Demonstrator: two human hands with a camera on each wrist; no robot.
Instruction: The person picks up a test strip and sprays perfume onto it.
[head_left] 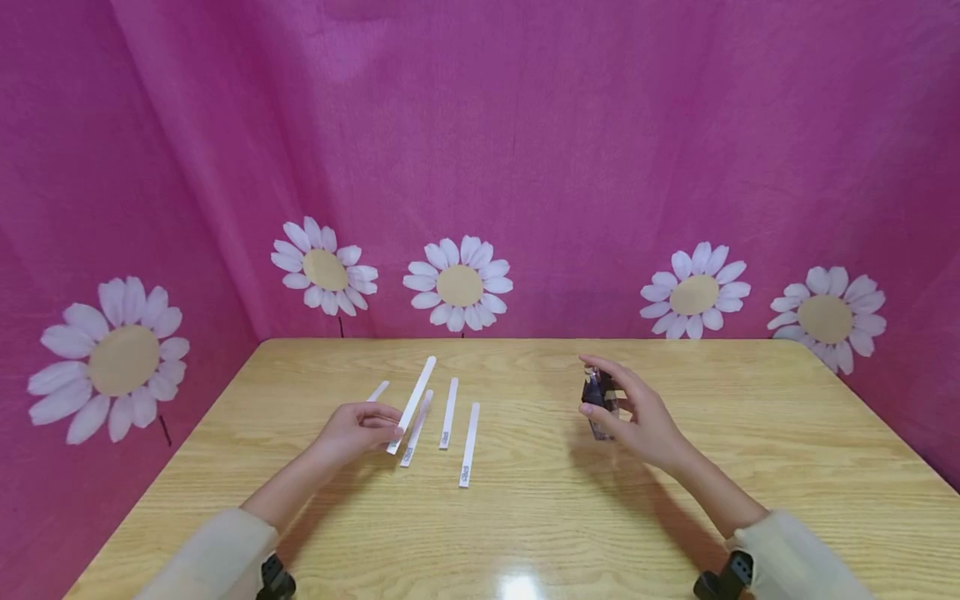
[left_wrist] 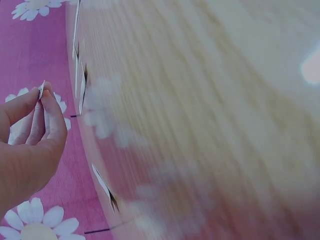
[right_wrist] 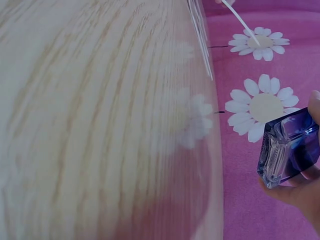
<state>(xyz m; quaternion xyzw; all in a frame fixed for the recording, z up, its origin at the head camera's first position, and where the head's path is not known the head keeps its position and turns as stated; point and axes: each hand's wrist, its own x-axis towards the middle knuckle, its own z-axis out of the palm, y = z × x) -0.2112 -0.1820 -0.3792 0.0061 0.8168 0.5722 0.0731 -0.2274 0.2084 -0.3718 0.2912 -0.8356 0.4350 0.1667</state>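
My left hand (head_left: 363,431) pinches the lower end of a white paper strip (head_left: 417,395) between thumb and fingers, raised above the table. In the left wrist view the strip (left_wrist: 41,89) shows nearly end-on at the fingertips. Farther right, my right hand (head_left: 639,419) grips a perfume bottle (head_left: 597,398) by its sides. The right wrist view shows the bottle (right_wrist: 287,150) as thick clear glass with dark blue-purple inside, held tilted above the table between thumb and fingers. More white strips lie about the left hand, including one strip (head_left: 417,429) beside the raised one.
Farther right on the wooden table (head_left: 540,517) lie two strips, a strip (head_left: 449,414) and a nearer strip (head_left: 469,446), each with dark print at its near end. Another strip (head_left: 379,390) is partly behind the left hand. A pink curtain (head_left: 525,167) with daisies borders the table.
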